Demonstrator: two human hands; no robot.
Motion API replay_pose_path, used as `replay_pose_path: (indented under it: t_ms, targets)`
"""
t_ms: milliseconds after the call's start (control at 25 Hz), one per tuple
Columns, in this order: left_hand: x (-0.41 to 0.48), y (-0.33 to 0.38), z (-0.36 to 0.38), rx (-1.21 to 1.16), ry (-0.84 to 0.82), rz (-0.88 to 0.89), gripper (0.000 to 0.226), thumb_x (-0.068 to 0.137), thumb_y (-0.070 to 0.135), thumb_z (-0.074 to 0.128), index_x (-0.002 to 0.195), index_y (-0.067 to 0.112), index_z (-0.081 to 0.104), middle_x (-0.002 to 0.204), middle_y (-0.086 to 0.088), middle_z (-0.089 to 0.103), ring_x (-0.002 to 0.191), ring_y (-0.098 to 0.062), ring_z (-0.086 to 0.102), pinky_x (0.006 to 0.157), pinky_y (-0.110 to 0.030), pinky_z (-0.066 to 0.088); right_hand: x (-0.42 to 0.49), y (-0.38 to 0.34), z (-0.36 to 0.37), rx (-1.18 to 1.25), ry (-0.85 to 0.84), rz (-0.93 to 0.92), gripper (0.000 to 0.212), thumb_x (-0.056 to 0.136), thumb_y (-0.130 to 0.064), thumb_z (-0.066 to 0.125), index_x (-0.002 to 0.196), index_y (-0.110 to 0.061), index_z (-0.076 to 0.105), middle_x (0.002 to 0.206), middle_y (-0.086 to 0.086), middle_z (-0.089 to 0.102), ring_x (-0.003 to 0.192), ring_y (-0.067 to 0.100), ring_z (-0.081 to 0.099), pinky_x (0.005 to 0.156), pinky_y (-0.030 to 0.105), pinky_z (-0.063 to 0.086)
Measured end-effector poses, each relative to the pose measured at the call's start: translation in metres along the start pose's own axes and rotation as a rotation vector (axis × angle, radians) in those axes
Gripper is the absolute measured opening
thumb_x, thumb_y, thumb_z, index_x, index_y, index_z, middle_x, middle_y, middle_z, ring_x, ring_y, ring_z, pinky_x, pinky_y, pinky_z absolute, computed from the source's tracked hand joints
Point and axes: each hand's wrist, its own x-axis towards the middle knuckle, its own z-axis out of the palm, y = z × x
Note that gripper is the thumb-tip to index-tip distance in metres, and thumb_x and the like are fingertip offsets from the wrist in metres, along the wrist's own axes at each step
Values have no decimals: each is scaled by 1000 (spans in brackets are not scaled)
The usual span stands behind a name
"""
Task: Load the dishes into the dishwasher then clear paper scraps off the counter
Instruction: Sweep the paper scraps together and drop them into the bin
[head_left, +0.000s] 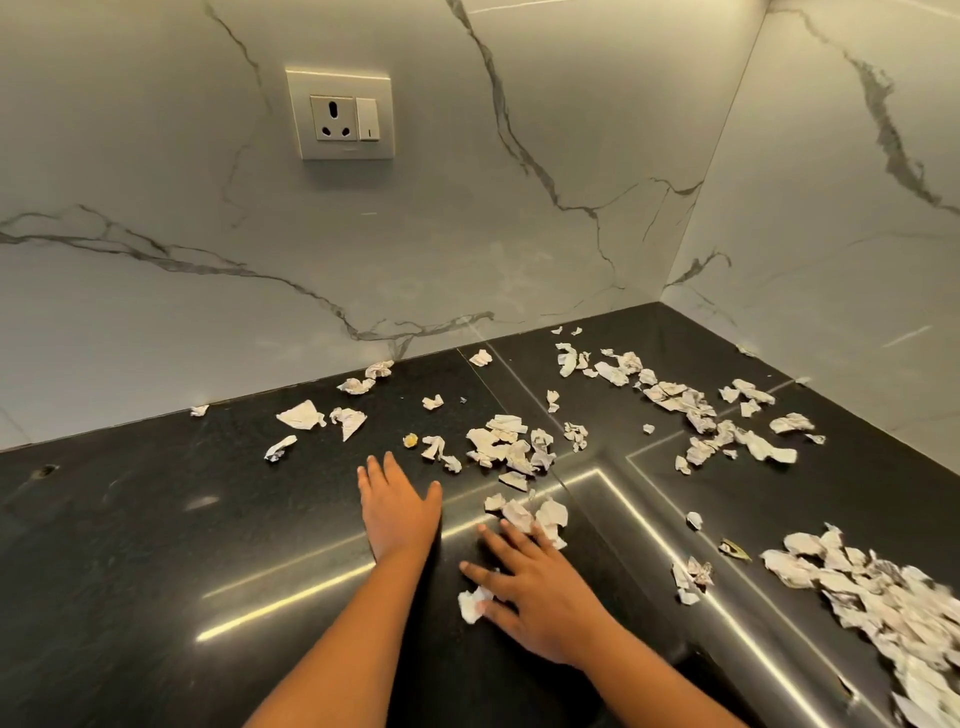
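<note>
Crumpled white paper scraps lie scattered over the black counter (156, 545). My left hand (397, 506) lies flat on the counter with straight fingers, just short of a cluster of scraps (506, 447). My right hand (530, 592) is spread flat on the counter, its fingertips touching a few scraps (535, 517), and one small scrap (471, 605) lies under its thumb side. A large heap of scraps (878, 597) is piled at the right. More scraps (680, 402) trail toward the back corner. No dishes or dishwasher are in view.
Marble walls (467, 234) close off the back and right of the counter, meeting in a corner. A wall socket with a switch (340, 117) sits on the back wall. A small yellowish crumb (410, 440) lies among the scraps.
</note>
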Motion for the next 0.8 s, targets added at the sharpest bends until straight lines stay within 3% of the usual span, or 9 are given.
replay_pose_path:
  t_ms: [160, 240, 360, 440, 520, 600, 680, 800]
  targets:
    - [13, 1, 10, 185, -91, 78, 91, 83, 62, 47, 149, 12, 9, 157, -12, 9, 146, -27, 6, 118, -39, 6, -3, 57, 14, 28, -72, 309, 49, 90, -48, 25, 126, -34, 55, 133, 5, 55, 123, 27, 52, 101, 49, 38]
    - [19, 4, 14, 220, -120, 104, 93, 82, 65, 45, 150, 14, 7, 158, -11, 7, 146, -26, 5, 118, -39, 4, -2, 72, 8, 102, -24, 410, 56, 88, -44, 22, 121, -21, 62, 131, 7, 57, 122, 28, 53, 101, 48, 41]
    - [31, 6, 16, 267, -188, 235, 91, 83, 64, 44, 150, 16, 6, 158, -4, 10, 146, -24, 7, 118, -39, 3, 27, 60, 1, 53, 68, 342, 49, 89, -42, 30, 117, -20, 64, 124, 2, 63, 117, 24, 57, 94, 45, 46]
    - [39, 5, 16, 278, -250, 348, 89, 85, 61, 45, 151, 17, 6, 158, -2, 11, 146, -21, 5, 119, -37, 3, 57, 47, -2, 67, 87, 216, 52, 92, -46, 26, 133, -22, 49, 139, 2, 49, 131, 24, 43, 105, 48, 30]
    - [44, 4, 16, 211, -267, 380, 86, 87, 57, 46, 150, 16, 5, 159, -2, 7, 146, -18, 0, 119, -36, 2, 82, 45, -2, 87, 12, 137, 62, 92, -54, 11, 145, -26, 25, 154, 2, 23, 143, 25, 17, 112, 49, 3]
    - [48, 0, 12, 129, -187, 324, 83, 89, 52, 47, 150, 14, 5, 159, -4, 4, 146, -18, -5, 120, -35, 1, 95, 59, 2, 86, -67, 146, 76, 83, -63, -11, 148, -29, 10, 157, 0, 5, 145, 23, 0, 112, 48, -8]
    - [58, -10, 4, 146, -71, 261, 81, 90, 51, 46, 150, 12, 8, 159, -6, 4, 146, -20, -5, 120, -36, 1, 97, 79, 9, 98, -103, 237, 84, 76, -60, -21, 148, -28, 8, 157, -1, 2, 145, 22, -3, 115, 48, -7]
    - [78, -33, -13, 276, 102, 189, 82, 88, 54, 46, 149, 10, 13, 158, -11, 6, 146, -26, -3, 118, -41, 0, 97, 102, 11, 91, -61, 435, 73, 88, -50, -7, 144, -21, 29, 154, 3, 23, 143, 26, 16, 115, 51, 9]
